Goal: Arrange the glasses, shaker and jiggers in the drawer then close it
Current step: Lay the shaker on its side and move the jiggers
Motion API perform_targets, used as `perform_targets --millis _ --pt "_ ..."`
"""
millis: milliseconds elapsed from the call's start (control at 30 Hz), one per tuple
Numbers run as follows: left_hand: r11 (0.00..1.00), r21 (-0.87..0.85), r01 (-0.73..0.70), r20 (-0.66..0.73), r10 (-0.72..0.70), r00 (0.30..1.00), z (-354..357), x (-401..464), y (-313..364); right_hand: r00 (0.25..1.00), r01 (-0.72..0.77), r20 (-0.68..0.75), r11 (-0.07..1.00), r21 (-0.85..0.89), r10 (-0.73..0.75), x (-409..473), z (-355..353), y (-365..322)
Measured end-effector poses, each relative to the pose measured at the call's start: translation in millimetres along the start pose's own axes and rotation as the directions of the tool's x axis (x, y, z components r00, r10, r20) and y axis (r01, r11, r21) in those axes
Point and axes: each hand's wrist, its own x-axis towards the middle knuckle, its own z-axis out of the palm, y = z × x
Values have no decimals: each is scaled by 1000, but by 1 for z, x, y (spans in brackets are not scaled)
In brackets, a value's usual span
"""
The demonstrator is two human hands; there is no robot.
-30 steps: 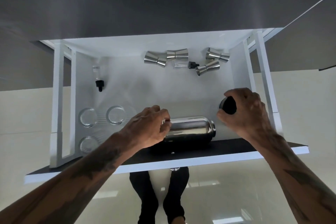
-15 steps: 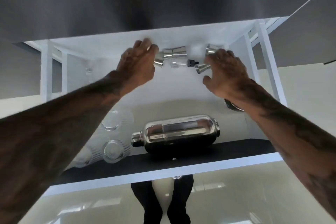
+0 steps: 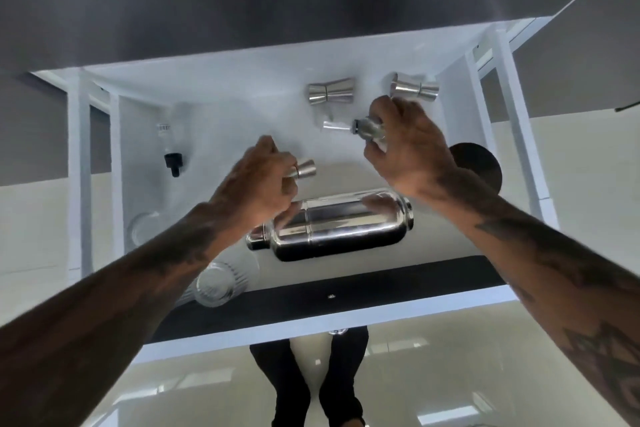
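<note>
My left hand hides most of its jigger; my forearm covers one glass; both elbows are cut off.

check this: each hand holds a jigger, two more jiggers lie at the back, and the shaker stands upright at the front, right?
Not quite: the head view shows the shaker lying on its side, not upright. The rest holds: left hand and right hand each hold a jigger, and two lie at the back.

no readable text, labels, brands or numbers on anything
</note>
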Motion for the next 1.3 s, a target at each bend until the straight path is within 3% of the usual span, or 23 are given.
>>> perform_targets --millis 67,133,333,700,900,967,1067,1167,1233,1300 --pt "995 -94 38 54 -33 998 4 -11 2 1000 -17 29 969 247 11 -15 2 -12" --pt "994 -84 64 36 -61 998 1 -19 4 993 -102 99 914 393 68 -26 6 -21" --pt "988 -116 103 8 -102 995 -3 -36 14 978 -177 180 893 414 110 -54 22 -33" --pt "974 -141 175 148 -154 977 8 -48 33 917 -278 341 944 175 207 -77 31 -61" --pt "951 -217 220 229 -170 959 -4 -47 28 880 -304 425 939 160 212 -70 22 -58" --pt "958 -169 233 175 -203 963 -14 -45 26 893 -313 390 932 185 223 -65 12 -50" --pt "973 -141 181 -63 -191 980 -32 -25 25 949 -295 170 938 183 265 -38 -9 -22" --pt "995 -60 83 -247 -96 964 -44 17 32 961 -276 1 961 11 276 12 -23 12" --pt "999 46 15 -256 -3 967 -45 52 39 959 -281 11 951 -127 284 44 -25 33" --pt "988 155 -11 -178 39 983 -39 83 42 943 -283 116 933 -220 313 63 -22 53"
